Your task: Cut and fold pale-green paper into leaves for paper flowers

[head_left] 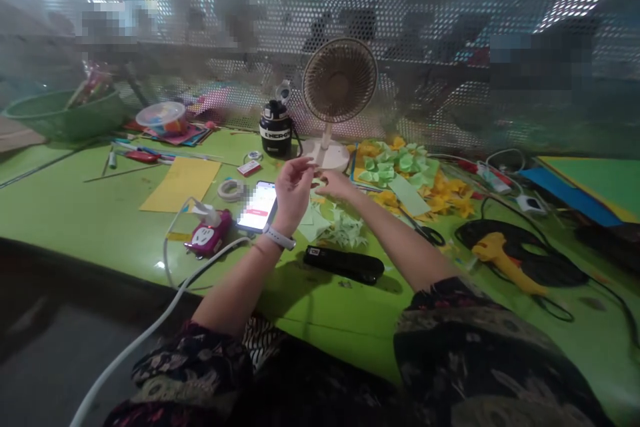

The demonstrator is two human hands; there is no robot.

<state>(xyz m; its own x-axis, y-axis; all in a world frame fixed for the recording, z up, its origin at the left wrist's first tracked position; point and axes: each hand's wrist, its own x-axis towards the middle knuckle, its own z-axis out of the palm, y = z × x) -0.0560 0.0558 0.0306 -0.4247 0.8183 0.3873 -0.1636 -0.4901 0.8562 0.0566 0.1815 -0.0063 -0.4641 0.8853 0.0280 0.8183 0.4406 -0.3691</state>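
Note:
Over the middle of the table, my left hand (294, 191) and my right hand (336, 185) meet with fingertips close together. Both are pinched closed, and whatever lies between the fingers is too small or hidden to make out. Under them is a loose bunch of pale green cut paper (346, 228). Closer to me lies a black stapler (344, 264). A lit phone (257, 207) rests beside my left wrist. Beyond my right forearm are folded green paper pieces (383, 167), yellow paper pieces (453, 195) and black-handled scissors (431, 235).
A white fan (340, 80) and a black bottle (277, 133) stand at the back. To the left are a purple power adapter (204, 237) with a white cable, a tape roll (231, 190) and a yellow sheet (183, 185). A yellow glue gun (507, 263) lies right.

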